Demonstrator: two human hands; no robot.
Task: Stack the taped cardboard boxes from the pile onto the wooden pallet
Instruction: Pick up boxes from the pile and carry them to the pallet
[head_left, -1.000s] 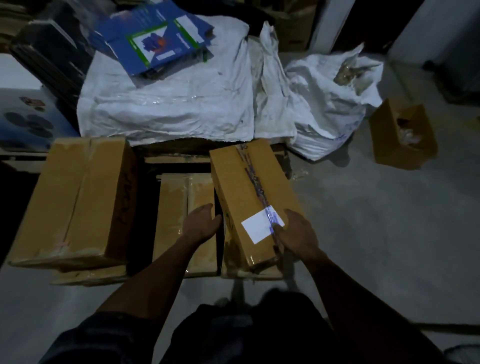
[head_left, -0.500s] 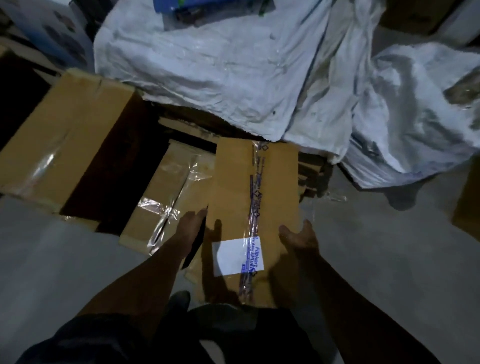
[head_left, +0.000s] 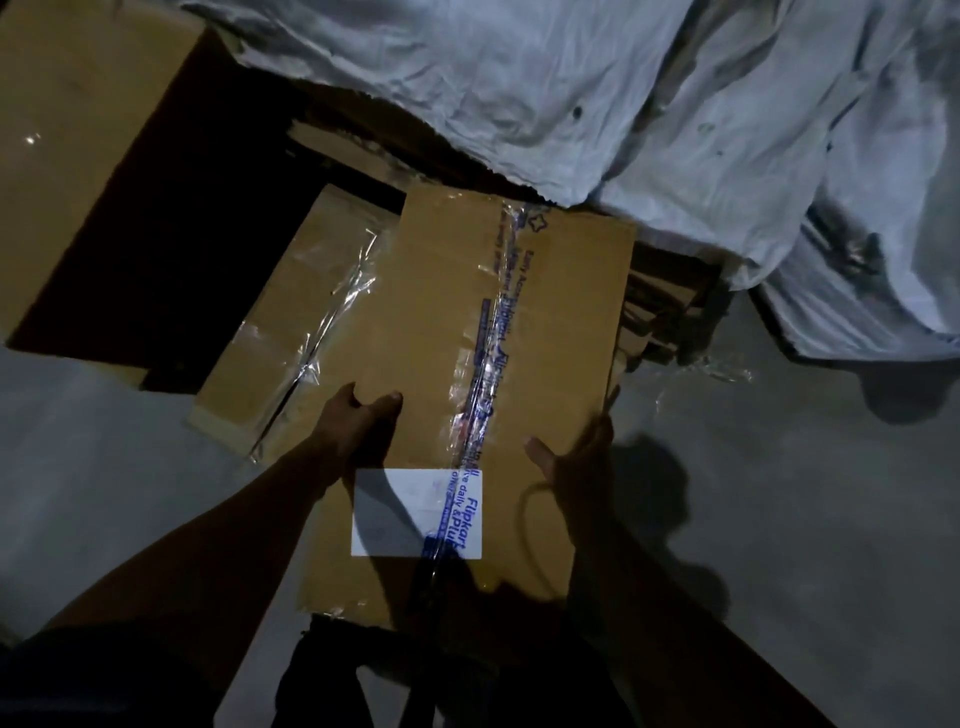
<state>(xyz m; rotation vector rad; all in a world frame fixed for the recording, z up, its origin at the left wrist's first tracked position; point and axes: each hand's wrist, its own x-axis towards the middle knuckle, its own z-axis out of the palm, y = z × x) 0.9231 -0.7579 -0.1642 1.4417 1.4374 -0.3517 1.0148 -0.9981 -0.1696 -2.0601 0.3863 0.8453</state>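
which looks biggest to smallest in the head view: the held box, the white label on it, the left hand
1. held box, largest by far.
2. white label.
3. left hand.
The label and the hand look close in size, so their order is unsure.

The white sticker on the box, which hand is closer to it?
Left, though only slightly. The left hand grips the box's left edge just above the white sticker's upper left corner. The right hand grips the right edge, off past the sticker's right side.
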